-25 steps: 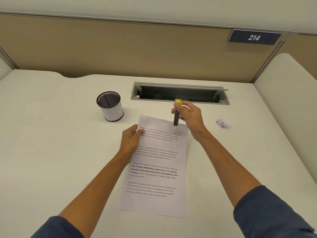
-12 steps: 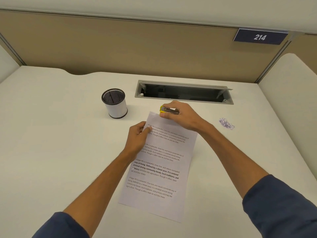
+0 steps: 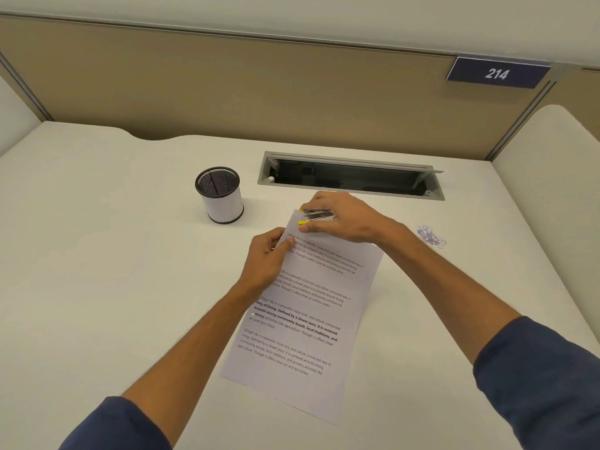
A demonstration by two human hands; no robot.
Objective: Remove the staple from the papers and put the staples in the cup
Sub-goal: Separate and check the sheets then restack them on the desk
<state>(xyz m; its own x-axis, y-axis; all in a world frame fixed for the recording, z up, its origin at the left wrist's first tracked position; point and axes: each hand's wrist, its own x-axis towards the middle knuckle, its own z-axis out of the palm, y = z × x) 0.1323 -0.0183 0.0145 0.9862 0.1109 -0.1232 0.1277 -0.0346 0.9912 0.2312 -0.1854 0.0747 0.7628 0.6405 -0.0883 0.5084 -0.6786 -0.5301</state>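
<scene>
The white desk (image 3: 113, 287) carried the papers (image 3: 305, 319), tilted. The left hand (image 3: 266, 254) pinched their top-left corner; the right hand (image 3: 344, 219) gripped a yellow-tipped staple remover (image 3: 313, 216) there (staple itself seemingly hidden). The cup (image 3: 220, 196) stood nearby, left.

Bright, even light; soft shadows; edges bowed by wide-angle.

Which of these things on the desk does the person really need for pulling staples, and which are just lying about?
Needed:
papers
staple remover, in the right hand
cup
left hand, pinning the papers' top corner

Lying about:
cable slot
blue scribble on the desk
sign 214
</scene>
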